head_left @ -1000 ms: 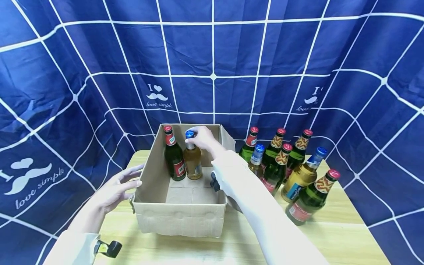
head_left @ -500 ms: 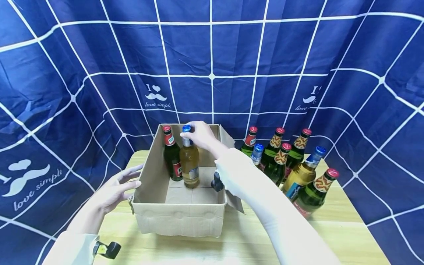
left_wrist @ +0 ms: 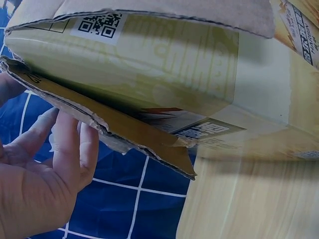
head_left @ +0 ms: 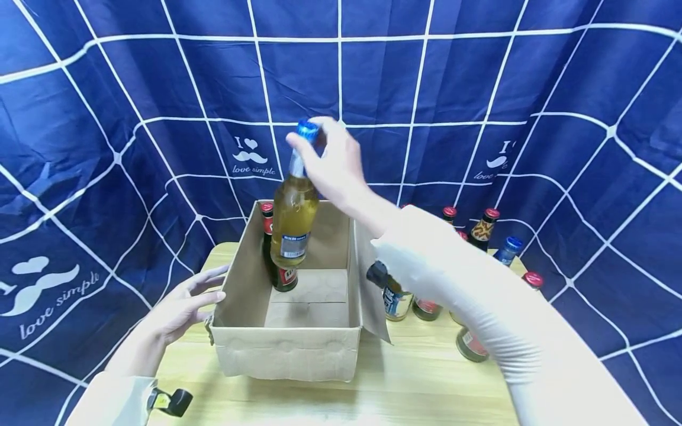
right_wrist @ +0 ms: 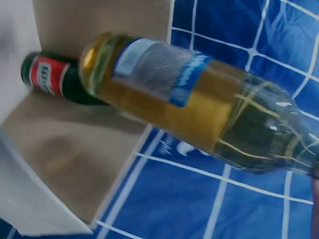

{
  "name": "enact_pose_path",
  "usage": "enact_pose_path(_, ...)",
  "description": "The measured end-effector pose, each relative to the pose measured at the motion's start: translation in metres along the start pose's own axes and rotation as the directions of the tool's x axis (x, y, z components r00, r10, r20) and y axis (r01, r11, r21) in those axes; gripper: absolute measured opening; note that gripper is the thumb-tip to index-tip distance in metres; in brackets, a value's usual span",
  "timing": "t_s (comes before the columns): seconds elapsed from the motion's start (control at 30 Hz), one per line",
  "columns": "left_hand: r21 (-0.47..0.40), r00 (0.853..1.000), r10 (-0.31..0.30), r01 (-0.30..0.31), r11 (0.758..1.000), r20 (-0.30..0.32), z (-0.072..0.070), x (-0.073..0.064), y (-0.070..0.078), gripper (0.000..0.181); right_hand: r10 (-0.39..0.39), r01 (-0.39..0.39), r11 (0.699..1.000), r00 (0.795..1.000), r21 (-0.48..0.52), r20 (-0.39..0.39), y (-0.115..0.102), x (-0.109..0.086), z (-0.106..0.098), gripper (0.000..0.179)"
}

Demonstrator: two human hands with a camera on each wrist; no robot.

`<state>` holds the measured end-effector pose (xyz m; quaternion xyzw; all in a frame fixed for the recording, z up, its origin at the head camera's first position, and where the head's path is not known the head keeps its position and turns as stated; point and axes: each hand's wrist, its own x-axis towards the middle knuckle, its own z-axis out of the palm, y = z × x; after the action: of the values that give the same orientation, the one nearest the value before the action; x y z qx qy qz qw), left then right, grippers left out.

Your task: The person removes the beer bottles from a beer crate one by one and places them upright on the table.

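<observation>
My right hand (head_left: pixel 335 163) grips a clear glass beer bottle (head_left: pixel 292 222) by its neck, just under the blue cap. The bottle hangs slightly tilted over the cardboard box (head_left: pixel 288 352), its base below the rim level in the head view. Yellowish liquid and a blue-and-grey label show on it in the right wrist view. A green beer bottle (right_wrist: pixel 50 74) with a red neck label stands inside the box, partly hidden behind the held bottle. My left hand (head_left: pixel 178 310) rests against the box's left side, fingers loosely bent beside a torn flap (left_wrist: pixel 104 122).
Several green and clear beer bottles stand on the wooden table (head_left: pixel 426 378) right of the box, partly hidden by my right sleeve (head_left: pixel 479 296). A loose flap (head_left: pixel 375 296) sticks out at the box's right side. A blue checked curtain (head_left: pixel 383 77) surrounds the table.
My right hand has raised the clear beer bottle from the box floor, and its base has tilted toward me. The left hand and box stay nearly in place.
</observation>
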<state>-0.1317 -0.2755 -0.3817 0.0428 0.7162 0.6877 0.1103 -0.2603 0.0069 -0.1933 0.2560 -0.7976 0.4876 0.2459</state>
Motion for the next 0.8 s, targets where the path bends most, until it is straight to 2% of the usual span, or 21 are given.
enact_pose_path(0.13,-0.007,1.000,-0.002,0.002,1.000,0.007,0.000,0.002,0.000,0.055,-0.047,0.056,0.997,0.989,0.059,-0.141,-0.019,0.007,-0.032,0.036)
enact_pose_path(0.37,0.000,1.000,0.018,-0.018,1.000,0.009,-0.003,-0.003,-0.002,0.053,-0.082,0.095,0.994,0.972,0.049,-0.219,-0.035,0.011,-0.084,0.027)
enact_pose_path(0.57,-0.003,1.000,0.016,-0.016,1.000,0.009,-0.006,-0.006,-0.003,0.050,-0.094,0.098,0.995,0.960,0.000,-0.262,-0.025,-0.003,-0.120,0.023)
enact_pose_path(0.8,0.013,1.000,0.019,-0.019,1.000,0.007,-0.006,-0.003,-0.002,0.051,-0.141,0.105,0.984,0.952,-0.143,-0.273,0.011,-0.043,-0.147,0.026)
